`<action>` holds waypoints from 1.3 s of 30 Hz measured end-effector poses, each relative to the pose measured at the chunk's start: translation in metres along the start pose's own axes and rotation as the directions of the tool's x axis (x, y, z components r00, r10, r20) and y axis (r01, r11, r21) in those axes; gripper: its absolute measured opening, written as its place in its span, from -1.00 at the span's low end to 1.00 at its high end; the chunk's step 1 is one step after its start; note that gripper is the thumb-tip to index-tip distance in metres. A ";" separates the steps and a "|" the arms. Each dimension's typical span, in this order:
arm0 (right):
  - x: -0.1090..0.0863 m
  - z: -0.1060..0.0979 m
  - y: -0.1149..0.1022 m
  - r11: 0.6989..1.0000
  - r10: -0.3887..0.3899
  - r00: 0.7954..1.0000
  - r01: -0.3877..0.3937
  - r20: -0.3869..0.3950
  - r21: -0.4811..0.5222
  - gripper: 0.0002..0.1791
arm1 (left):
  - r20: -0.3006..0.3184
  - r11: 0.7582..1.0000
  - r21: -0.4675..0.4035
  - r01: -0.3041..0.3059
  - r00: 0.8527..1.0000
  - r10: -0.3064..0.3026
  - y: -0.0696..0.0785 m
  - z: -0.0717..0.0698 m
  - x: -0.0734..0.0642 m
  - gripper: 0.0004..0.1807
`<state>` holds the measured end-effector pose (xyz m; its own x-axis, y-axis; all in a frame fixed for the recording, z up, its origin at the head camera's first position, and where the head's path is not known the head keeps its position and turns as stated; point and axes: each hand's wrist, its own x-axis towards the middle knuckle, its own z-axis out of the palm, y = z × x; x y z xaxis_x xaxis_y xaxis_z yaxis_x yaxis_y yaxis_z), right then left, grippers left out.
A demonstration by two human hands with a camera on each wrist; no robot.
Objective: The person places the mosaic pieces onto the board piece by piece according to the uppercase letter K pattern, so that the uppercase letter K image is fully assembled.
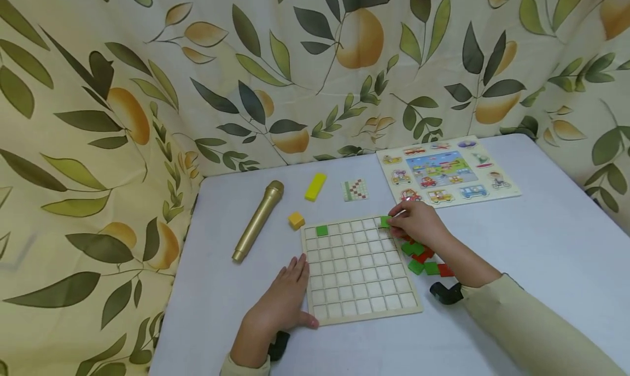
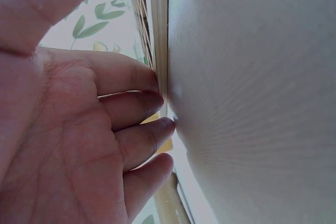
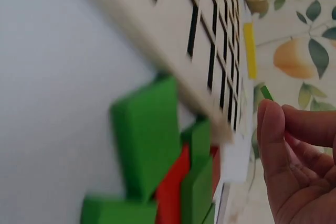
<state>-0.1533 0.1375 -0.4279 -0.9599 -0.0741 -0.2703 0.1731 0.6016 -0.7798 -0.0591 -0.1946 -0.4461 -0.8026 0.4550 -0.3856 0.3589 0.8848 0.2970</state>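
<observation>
A pale wooden grid board (image 1: 365, 313) lies on the white table, with one green tile (image 1: 322, 230) in its top row near the left corner. My right hand (image 1: 418, 223) pinches another green tile (image 1: 385, 222) between thumb and fingertips over the board's top right corner. In the right wrist view that tile (image 3: 266, 93) shows as a thin edge above the fingers. My left hand (image 1: 280, 299) rests along the board's left edge, its fingers extended. Those fingers (image 2: 142, 135) touch the board's side in the left wrist view. Several loose green and red tiles (image 1: 431, 268) lie beside the board's right edge.
Left of the board lie a gold microphone (image 1: 258, 221) and an orange block (image 1: 296, 221). Behind it are a yellow block (image 1: 315, 187) and a small pattern card (image 1: 355, 190). A picture puzzle board (image 1: 502, 197) lies at the back right, before a leaf-and-fruit-patterned curtain (image 1: 315, 81).
</observation>
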 end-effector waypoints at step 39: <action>0.027 0.112 -0.063 0.985 -0.173 0.968 0.175 0.181 0.003 -0.92 | 0.002 1.000 0.031 -0.001 1.000 0.001 0.001 -0.006 0.000 0.35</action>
<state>-0.1653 0.0082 -0.4490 -0.9195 -0.3194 -0.2290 0.0029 0.5771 -0.8167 -0.0613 -0.1942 -0.4408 -0.8016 0.4557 -0.3870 0.3741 0.8872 0.2700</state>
